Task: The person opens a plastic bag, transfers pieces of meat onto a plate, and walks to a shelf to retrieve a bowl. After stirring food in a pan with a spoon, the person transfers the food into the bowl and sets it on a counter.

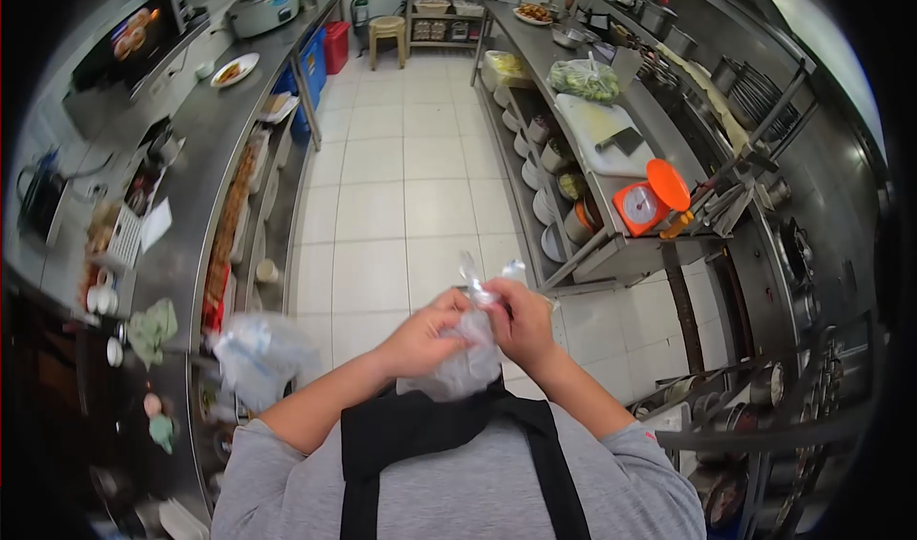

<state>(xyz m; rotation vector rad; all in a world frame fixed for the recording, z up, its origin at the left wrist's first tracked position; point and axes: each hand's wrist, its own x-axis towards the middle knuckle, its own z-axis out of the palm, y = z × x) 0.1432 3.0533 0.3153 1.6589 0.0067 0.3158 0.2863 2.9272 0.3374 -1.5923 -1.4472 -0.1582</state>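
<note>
Sharing the clear plastic bag (465, 366) between them, my left hand (420, 338) and right hand (523, 322) grip its neck, which stands upright just above the fingers.

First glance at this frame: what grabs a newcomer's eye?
Dead centre, the left hand and right hand grip the neck of a clear plastic bag, just above a black apron. To the right, a bright orange kitchen scale stands out against the steel. Just beyond it, a cleaver lies on a white cutting board.
</note>
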